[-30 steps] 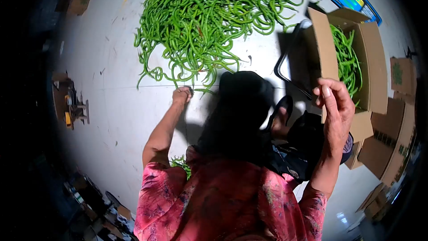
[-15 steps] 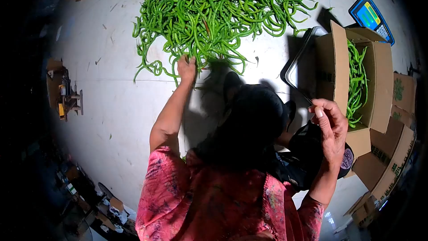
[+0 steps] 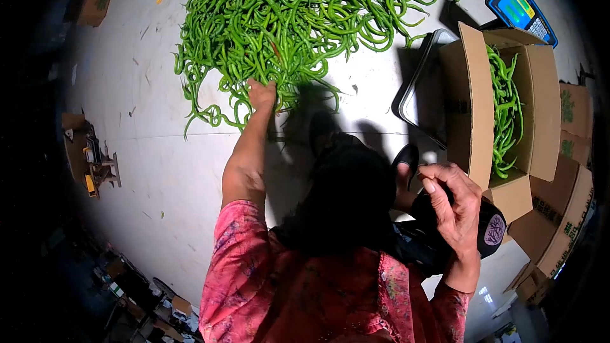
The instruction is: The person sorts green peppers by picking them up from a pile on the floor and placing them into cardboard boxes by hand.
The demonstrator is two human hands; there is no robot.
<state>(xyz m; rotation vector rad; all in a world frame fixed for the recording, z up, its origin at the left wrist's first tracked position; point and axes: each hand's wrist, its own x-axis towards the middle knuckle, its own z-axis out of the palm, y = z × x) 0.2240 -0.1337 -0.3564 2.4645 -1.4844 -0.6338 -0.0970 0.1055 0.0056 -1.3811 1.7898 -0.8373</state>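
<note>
A wide heap of long, curly green chili peppers point(image 3: 254, 32) lies on the pale floor ahead of me. My left hand point(image 3: 261, 95) is at the heap's near edge, its fingers curled in among the peppers; the fingertips are partly hidden. Over my knee on the right, I hold up my right hand point(image 3: 456, 206), clear of the heap. Its thumb and index fingertips come close together, and anything between them is too small to make out. Beside that hand stands an open cardboard box point(image 3: 476, 108) with more green chili peppers point(image 3: 505, 114) inside.
The box stands on a scale platform point(image 3: 413, 89), with its blue display point(image 3: 521, 9) behind. More cardboard cartons point(image 3: 549, 216) line the right side. A small stool point(image 3: 105, 171) and a carton point(image 3: 95, 6) are at the left. My shoe point(image 3: 406, 154) is near the platform.
The whole view has shifted slightly with my head. My right hand has come down and a little left, away from the box. My left hand stays at the heap's near edge.
</note>
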